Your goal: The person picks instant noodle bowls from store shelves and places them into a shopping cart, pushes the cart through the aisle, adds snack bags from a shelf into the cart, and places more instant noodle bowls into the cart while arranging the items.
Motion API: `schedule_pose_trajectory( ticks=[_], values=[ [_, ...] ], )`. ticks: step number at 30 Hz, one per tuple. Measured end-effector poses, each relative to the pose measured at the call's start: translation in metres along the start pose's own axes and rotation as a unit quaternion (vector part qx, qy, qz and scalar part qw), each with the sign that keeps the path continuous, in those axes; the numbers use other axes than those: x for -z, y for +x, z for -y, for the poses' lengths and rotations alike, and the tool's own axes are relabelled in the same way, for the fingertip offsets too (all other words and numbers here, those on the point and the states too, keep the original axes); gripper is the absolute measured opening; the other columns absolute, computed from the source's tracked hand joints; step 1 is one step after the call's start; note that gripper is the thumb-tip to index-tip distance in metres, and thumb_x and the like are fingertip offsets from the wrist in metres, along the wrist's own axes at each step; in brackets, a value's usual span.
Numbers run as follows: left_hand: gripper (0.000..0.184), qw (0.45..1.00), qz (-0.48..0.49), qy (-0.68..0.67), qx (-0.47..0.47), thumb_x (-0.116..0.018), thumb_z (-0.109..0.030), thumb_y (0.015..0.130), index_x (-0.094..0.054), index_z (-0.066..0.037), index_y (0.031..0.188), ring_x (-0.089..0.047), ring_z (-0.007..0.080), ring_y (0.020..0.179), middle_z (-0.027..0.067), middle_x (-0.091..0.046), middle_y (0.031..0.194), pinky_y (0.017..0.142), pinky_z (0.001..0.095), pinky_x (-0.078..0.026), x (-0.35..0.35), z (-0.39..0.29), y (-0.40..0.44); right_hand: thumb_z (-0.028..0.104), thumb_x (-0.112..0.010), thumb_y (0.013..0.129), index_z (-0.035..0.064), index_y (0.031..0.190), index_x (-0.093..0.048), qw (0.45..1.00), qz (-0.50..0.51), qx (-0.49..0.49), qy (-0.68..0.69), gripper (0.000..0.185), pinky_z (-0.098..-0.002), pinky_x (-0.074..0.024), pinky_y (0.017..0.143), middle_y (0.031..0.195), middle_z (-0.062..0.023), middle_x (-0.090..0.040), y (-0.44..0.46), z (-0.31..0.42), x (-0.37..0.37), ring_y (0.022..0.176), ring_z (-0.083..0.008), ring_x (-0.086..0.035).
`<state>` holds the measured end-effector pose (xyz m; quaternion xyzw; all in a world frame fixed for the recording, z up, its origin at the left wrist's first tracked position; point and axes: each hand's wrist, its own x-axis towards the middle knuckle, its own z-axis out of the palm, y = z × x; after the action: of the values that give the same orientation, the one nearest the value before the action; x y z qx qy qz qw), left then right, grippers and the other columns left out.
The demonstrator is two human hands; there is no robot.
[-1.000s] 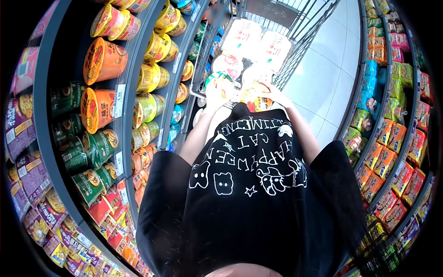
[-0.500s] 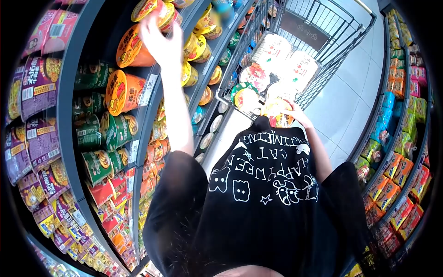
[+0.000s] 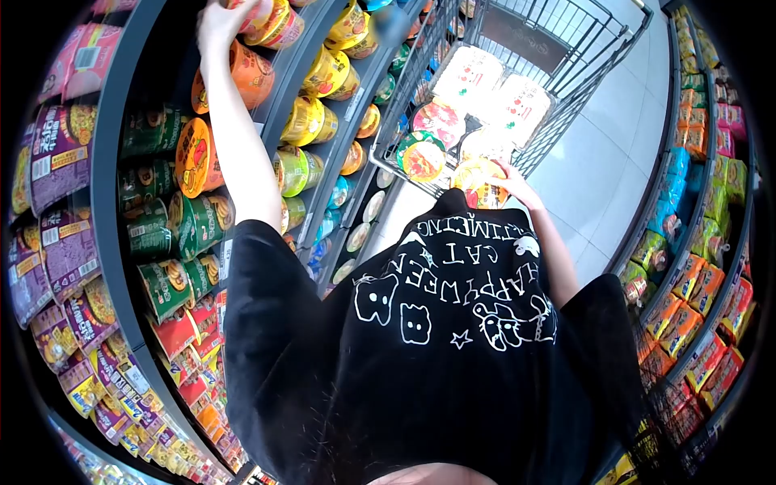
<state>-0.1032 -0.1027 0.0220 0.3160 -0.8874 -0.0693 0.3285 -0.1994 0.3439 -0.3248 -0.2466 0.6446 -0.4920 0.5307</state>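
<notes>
At the upper left, my left hand (image 3: 217, 28) is closed around the side of a reddish instant noodle cup (image 3: 255, 16) on the shelf; the top edge of the view cuts off part of both. Just below it stand orange noodle tubs (image 3: 198, 158), with yellow noodle cups (image 3: 327, 71) to the right. My right hand (image 3: 517, 186) grips an orange-and-yellow noodle cup (image 3: 478, 183) at the near end of the shopping cart (image 3: 529, 44). Inside the cart are a green-rimmed noodle bowl (image 3: 422, 158), a pink-lidded bowl (image 3: 439, 123) and white printed packs (image 3: 469, 74).
Green noodle cups (image 3: 200, 218) and purple noodle packs (image 3: 65, 170) fill the left shelves. Across the aisle, another shelf holds bagged noodles in orange (image 3: 677, 315) and blue (image 3: 672, 182). Grey floor tiles (image 3: 618, 153) show right of the cart.
My left hand has moved up and left, from open fingers over the cups to a grip on one. My right hand stays on its cup. The view has shifted slightly.
</notes>
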Motion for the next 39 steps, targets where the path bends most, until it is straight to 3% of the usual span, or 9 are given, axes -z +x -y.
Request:
schedule_pose_trajectory(
  ticks=[5,7,9,15,24,28,31,36,39],
  values=[
    [0.044,0.980,-0.117,-0.131,-0.092,-0.063,-0.015,0.069,-0.048,0.001,0.107,-0.056,0.0217,0.079,0.0133,-0.056,0.088,0.070,0.0311,-0.045,0.015,-0.074,-0.074,0.019,-0.064,0.070,-0.0029,0.117,-0.041,0.999,-0.027,0.014,-0.021,0.057,-0.0265,-0.0319,0.092,0.116,-0.0134,-0.046,0.000,0.000,-0.002,0.107,-0.0185,-0.042],
    [0.058,0.966,0.104,-0.232,-0.045,-0.068,-0.035,0.064,-0.047,-0.006,0.109,-0.040,0.0318,0.104,0.0168,-0.044,0.109,0.086,0.0434,-0.036,0.007,-0.076,-0.101,0.019,-0.065,0.069,-0.0030,0.117,-0.041,0.998,-0.037,0.014,-0.047,0.057,-0.0267,-0.0315,0.092,0.116,-0.0140,-0.045,0.002,-0.006,-0.001,0.108,-0.0188,-0.042],
    [0.054,0.988,0.023,-0.114,-0.097,-0.069,-0.027,0.056,-0.049,-0.005,0.102,-0.048,0.0305,0.090,0.0170,-0.050,0.093,0.077,0.0426,-0.039,-0.027,-0.089,-0.145,0.020,-0.066,0.069,-0.0031,0.117,-0.041,0.997,-0.039,0.031,-0.051,0.059,-0.0273,-0.0304,0.093,0.118,-0.0151,-0.044,0.008,-0.017,-0.001,0.111,-0.0196,-0.040],
    [0.086,0.969,0.227,-0.075,-0.053,-0.074,-0.027,0.048,-0.035,-0.013,0.124,-0.038,0.0345,0.104,0.0211,-0.041,0.107,0.087,0.0425,-0.032,-0.152,-0.013,-0.277,0.024,-0.069,0.062,0.0004,0.117,-0.040,0.942,-0.146,0.152,-0.260,0.067,-0.0361,-0.0280,0.096,0.119,-0.0189,-0.041,0.022,0.005,-0.010,0.114,-0.0281,-0.036],
    [0.100,0.928,0.341,-0.024,-0.146,-0.079,-0.022,0.041,-0.030,-0.016,0.127,-0.034,0.0331,0.110,0.0169,-0.040,0.114,0.091,0.0435,-0.026,-0.166,0.015,-0.309,0.035,-0.050,0.073,0.0050,0.128,-0.022,0.793,0.010,0.101,-0.601,0.069,-0.0545,-0.0273,0.091,0.131,-0.0163,-0.024,0.098,0.052,-0.129,0.120,-0.0357,-0.026],
    [0.101,0.927,0.336,-0.029,-0.163,-0.079,-0.022,0.038,-0.031,-0.015,0.126,-0.035,0.0348,0.110,0.0182,-0.040,0.115,0.092,0.0418,-0.027,-0.178,0.021,-0.317,0.036,-0.045,0.072,-0.0047,0.124,-0.025,0.797,-0.079,0.116,-0.587,0.069,-0.0514,-0.0335,0.086,0.119,-0.0197,-0.035,0.104,0.024,-0.153,0.109,-0.0365,-0.034],
    [0.102,0.923,0.344,-0.035,-0.167,-0.080,-0.022,0.037,-0.031,-0.015,0.126,-0.035,0.0351,0.109,0.0189,-0.038,0.117,0.092,0.0422,-0.027,-0.179,0.025,-0.329,0.034,-0.041,0.075,-0.0027,0.127,-0.022,0.808,0.008,0.063,-0.586,0.066,-0.0561,-0.0306,0.086,0.121,-0.0184,-0.034,0.092,0.026,-0.143,0.111,-0.0340,-0.034],
    [0.104,0.913,0.384,-0.017,-0.141,-0.079,-0.032,0.039,-0.027,-0.016,0.128,-0.018,0.0349,0.123,0.0186,-0.026,0.129,0.098,0.0489,-0.018,-0.202,0.025,-0.363,0.039,-0.065,0.056,-0.0028,0.128,-0.015,0.809,0.043,0.094,-0.578,0.096,-0.0430,-0.0343,0.090,0.123,-0.0208,-0.029,0.081,0.021,-0.129,0.112,-0.0343,-0.034],
    [0.105,0.898,0.420,0.008,-0.133,-0.079,-0.035,0.040,-0.027,-0.016,0.129,-0.013,0.0353,0.125,0.0178,-0.019,0.133,0.097,0.0543,-0.014,-0.195,0.017,-0.358,0.039,-0.063,0.058,-0.0017,0.128,-0.014,0.817,-0.002,0.165,-0.553,0.094,-0.0446,-0.0315,0.092,0.123,-0.0224,-0.029,0.094,-0.003,-0.125,0.115,-0.0348,-0.031]
  ],
)
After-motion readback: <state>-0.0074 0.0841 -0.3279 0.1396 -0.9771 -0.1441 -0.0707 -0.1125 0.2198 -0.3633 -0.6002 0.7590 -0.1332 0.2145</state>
